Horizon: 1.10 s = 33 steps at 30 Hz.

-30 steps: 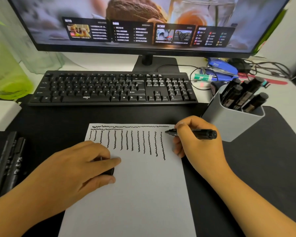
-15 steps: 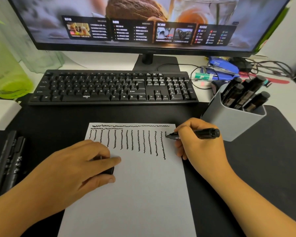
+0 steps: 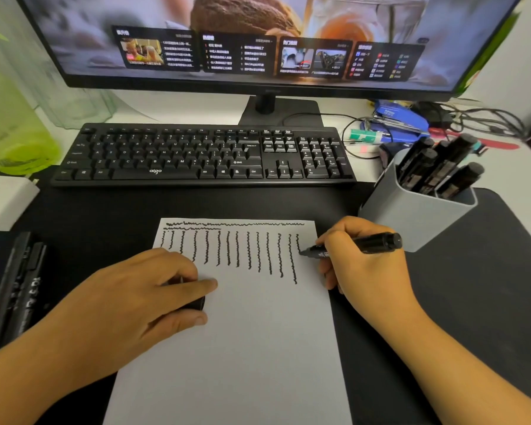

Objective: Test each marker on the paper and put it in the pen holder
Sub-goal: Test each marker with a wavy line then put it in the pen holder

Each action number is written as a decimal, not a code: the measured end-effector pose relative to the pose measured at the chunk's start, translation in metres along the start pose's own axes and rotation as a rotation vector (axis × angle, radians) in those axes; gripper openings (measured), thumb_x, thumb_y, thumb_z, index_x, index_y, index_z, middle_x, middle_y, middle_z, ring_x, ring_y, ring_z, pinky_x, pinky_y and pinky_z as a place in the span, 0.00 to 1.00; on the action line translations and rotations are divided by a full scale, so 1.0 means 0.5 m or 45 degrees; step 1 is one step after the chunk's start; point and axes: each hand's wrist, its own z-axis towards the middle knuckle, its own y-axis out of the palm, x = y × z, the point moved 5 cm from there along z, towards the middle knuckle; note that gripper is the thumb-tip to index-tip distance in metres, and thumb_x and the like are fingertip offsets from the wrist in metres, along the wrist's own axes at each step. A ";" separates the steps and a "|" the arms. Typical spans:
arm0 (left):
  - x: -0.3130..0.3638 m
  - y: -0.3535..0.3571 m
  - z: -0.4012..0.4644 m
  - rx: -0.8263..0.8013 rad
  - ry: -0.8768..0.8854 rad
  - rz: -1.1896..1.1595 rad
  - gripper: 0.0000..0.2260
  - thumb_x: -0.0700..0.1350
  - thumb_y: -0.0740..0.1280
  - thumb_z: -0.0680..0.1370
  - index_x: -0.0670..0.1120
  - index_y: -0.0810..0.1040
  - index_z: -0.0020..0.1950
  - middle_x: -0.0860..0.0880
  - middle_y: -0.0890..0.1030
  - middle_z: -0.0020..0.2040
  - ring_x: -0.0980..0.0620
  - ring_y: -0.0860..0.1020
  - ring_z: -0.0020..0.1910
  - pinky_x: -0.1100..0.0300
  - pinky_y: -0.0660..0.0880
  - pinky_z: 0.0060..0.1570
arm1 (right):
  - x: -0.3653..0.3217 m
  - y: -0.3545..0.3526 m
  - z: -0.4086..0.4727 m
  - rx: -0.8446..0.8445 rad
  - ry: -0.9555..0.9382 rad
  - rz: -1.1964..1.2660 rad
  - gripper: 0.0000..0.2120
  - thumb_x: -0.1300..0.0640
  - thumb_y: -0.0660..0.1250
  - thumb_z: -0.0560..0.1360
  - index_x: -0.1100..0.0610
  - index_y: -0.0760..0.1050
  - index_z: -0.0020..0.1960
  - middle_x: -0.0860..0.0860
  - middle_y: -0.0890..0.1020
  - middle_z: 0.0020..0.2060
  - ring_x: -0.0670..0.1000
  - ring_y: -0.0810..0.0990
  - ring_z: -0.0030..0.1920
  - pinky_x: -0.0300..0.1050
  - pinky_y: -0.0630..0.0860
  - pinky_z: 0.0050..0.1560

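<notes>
right hand (image 3: pixel 362 265) grips marker (image 3: pixel 354 245) – tip on paper (image 3: pixel 258 348) | left hand (image 3: pixel 129 299) curled – possibly holding cap

Left hand (image 3: pixel 141 297) palm-down, fingers curled; right hand (image 3: pixel 360 265) pinching, wrist low.

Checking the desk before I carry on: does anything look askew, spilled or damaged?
Nothing stands out. The paper lies flat on the black mat, the pen holder stands upright with markers inside, and the marker in the right hand is drawing a wavy line.
</notes>
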 end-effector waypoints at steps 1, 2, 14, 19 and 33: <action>0.000 0.000 0.000 0.001 -0.001 0.001 0.22 0.62 0.51 0.80 0.55 0.76 0.64 0.58 0.76 0.53 0.61 0.74 0.49 0.62 0.78 0.44 | -0.001 0.000 -0.001 0.003 0.000 0.001 0.11 0.58 0.62 0.71 0.60 0.78 0.33 0.60 0.79 0.25 0.61 0.78 0.25 0.41 0.74 0.22; 0.001 -0.001 0.000 0.002 -0.002 0.001 0.22 0.62 0.51 0.80 0.55 0.76 0.64 0.58 0.76 0.53 0.61 0.74 0.49 0.62 0.78 0.44 | -0.001 0.000 -0.002 0.004 0.002 -0.002 0.11 0.58 0.62 0.71 0.60 0.78 0.33 0.60 0.79 0.25 0.62 0.78 0.26 0.42 0.75 0.22; 0.003 -0.002 -0.001 0.021 0.003 -0.002 0.22 0.62 0.52 0.80 0.55 0.77 0.64 0.57 0.76 0.52 0.60 0.74 0.49 0.62 0.77 0.44 | -0.003 -0.002 -0.009 -0.029 0.016 -0.024 0.11 0.58 0.61 0.69 0.60 0.78 0.32 0.61 0.79 0.24 0.54 0.77 0.21 0.44 0.76 0.23; 0.003 -0.003 -0.001 0.031 0.004 -0.002 0.21 0.62 0.52 0.80 0.55 0.77 0.64 0.57 0.76 0.52 0.60 0.74 0.49 0.62 0.78 0.44 | -0.004 -0.002 -0.014 -0.047 0.030 -0.013 0.11 0.58 0.61 0.69 0.61 0.77 0.32 0.62 0.78 0.24 0.53 0.75 0.20 0.41 0.74 0.21; 0.006 -0.006 -0.001 0.039 0.002 0.005 0.21 0.61 0.54 0.79 0.55 0.77 0.63 0.57 0.76 0.52 0.60 0.74 0.49 0.62 0.77 0.45 | -0.009 -0.003 -0.025 -0.103 0.025 -0.040 0.12 0.58 0.60 0.68 0.64 0.76 0.32 0.64 0.76 0.25 0.49 0.72 0.21 0.43 0.70 0.22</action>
